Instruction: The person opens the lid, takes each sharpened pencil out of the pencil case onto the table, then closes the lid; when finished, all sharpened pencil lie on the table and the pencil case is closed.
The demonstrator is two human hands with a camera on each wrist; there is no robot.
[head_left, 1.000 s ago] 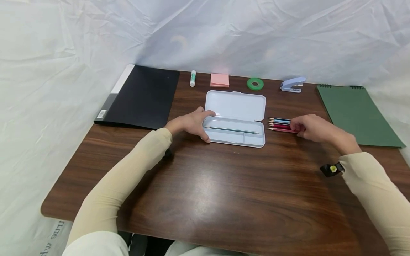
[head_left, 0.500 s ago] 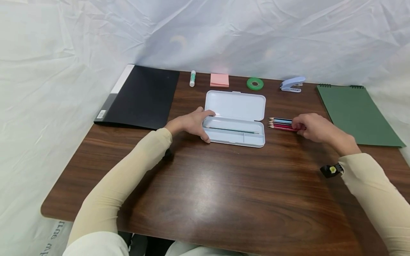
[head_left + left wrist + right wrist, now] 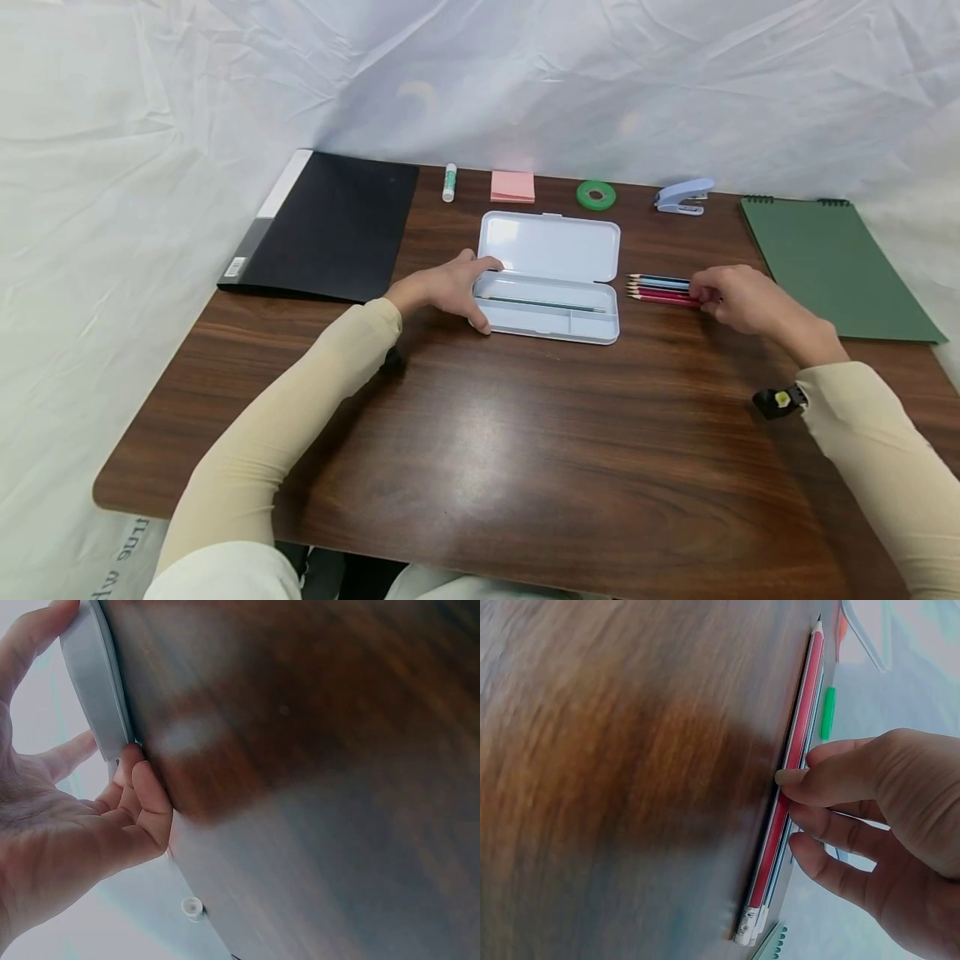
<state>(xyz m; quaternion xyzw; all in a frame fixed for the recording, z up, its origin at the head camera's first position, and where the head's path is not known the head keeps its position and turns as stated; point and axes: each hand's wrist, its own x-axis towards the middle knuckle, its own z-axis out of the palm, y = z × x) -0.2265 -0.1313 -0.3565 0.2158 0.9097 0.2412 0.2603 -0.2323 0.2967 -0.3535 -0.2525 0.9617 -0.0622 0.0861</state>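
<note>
A white pencil case point(image 3: 551, 246) lies with its lid raised back, one dark green pencil point(image 3: 543, 303) in its long compartment. At its left end my left hand point(image 3: 450, 287) grips the case, thumb on the front edge and fingers by the hinge. To the right of the case, several pencils point(image 3: 656, 286) lie side by side, tips pointing left. My right hand point(image 3: 738, 296) is over their far ends and hides them in the head view. In the right wrist view, thumb and fingertips pinch the nearest red pencil point(image 3: 801, 727), whose white eraser end shows below.
Along the back of the table point(image 3: 480, 467) stand a glue stick point(image 3: 449, 183), pink sticky notes point(image 3: 512, 187), green tape point(image 3: 596, 196) and a pale blue stapler point(image 3: 682, 197). A black folder point(image 3: 330, 225) lies on the left, a green spiral pad point(image 3: 840, 267) on the right.
The nearest red pencil has moved back against the others. My right hand has slid slightly right along the pencils. The left hand and the case stay put.
</note>
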